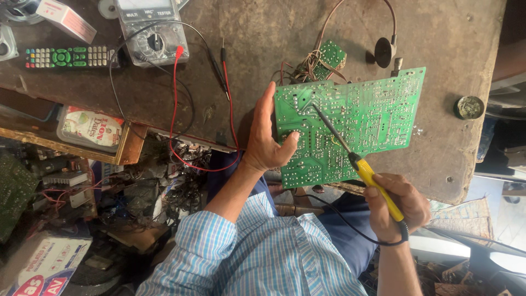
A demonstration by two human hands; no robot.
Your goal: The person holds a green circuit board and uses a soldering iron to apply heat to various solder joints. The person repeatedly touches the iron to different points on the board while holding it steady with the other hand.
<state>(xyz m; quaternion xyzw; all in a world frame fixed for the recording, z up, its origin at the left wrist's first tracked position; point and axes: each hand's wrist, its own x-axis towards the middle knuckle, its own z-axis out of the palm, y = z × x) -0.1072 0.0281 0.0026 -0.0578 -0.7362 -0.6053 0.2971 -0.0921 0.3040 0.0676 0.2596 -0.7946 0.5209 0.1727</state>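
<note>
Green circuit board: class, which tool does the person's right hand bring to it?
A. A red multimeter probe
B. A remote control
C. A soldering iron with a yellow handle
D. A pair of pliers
C: the right hand grips a soldering iron by its yellow handle, its tip resting on the green circuit board, which the left hand holds by its edge.

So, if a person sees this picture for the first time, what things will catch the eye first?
Probably the large green circuit board in the middle, solder side up, gripped at its left edge by the left hand. Next comes the yellow-handled soldering iron in the right hand, its tip set on the board's upper left part. At the top left of the worn bench lies a grey multimeter with red and black probe leads.
</note>
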